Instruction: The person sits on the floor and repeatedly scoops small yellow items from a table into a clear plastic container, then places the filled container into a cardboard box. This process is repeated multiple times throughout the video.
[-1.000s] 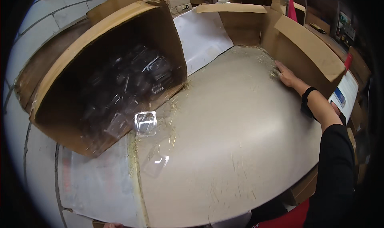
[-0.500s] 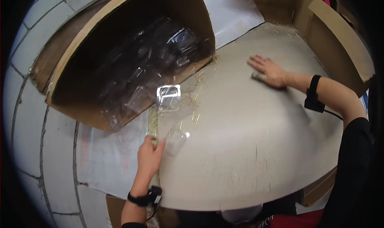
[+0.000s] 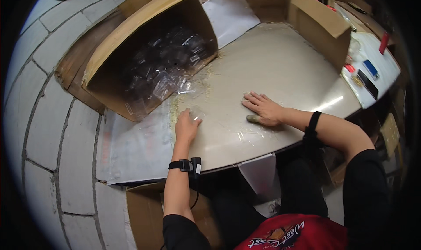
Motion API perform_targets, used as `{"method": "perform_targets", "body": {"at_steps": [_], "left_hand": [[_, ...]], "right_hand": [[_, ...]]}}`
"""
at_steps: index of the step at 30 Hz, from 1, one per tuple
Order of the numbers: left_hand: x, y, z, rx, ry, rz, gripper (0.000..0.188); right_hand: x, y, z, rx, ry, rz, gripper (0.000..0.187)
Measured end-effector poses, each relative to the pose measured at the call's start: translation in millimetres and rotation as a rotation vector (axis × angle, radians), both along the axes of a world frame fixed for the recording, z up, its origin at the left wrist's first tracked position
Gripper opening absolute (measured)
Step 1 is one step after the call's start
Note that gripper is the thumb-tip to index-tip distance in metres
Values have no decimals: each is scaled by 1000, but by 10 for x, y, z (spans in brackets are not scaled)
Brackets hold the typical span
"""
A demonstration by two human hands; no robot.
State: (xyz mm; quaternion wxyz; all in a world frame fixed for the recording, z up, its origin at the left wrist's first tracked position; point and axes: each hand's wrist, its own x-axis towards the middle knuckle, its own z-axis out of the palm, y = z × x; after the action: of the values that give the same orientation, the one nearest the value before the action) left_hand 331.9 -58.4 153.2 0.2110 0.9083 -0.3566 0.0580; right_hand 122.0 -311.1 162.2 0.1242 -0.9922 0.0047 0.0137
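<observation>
My left hand (image 3: 187, 126) is at the left side of the pale smooth tabletop (image 3: 263, 53), its fingers curled at a small clear plastic tray (image 3: 197, 117) that is hard to make out against the surface. Flat on the table to the right lies my right hand (image 3: 266, 111), fingers stretched out and a greenish-brown cover on the thumb. Thin shiny plastic scraps (image 3: 251, 137) are scattered just below it. Ahead of my left hand, a tipped cardboard box (image 3: 144, 20) holds several clear plastic trays (image 3: 162, 81), some spilling over its lower edge.
Cardboard walls (image 3: 318, 35) edge the table at the far right. Beyond them a white surface (image 3: 381, 81) carries a phone (image 3: 367, 84), a blue item (image 3: 371, 69) and a red cylinder (image 3: 384, 43). An open carton (image 3: 144, 210) stands below the table's left front.
My right hand has swept back toward me, staying flat, with plastic scraps now near it. My left hand stays beside the small clear tray. The view has tilted and shifted.
</observation>
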Motion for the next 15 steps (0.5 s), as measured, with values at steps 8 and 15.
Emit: {"method": "perform_targets", "body": {"at_steps": [8, 15], "left_hand": [[-1235, 466, 736, -922, 913, -74, 51], [-2719, 539, 213, -1038, 1464, -217, 40]], "right_hand": [[-658, -255, -54, 441, -289, -464, 65], [-250, 250, -869, 0, -731, -52, 46]]}}
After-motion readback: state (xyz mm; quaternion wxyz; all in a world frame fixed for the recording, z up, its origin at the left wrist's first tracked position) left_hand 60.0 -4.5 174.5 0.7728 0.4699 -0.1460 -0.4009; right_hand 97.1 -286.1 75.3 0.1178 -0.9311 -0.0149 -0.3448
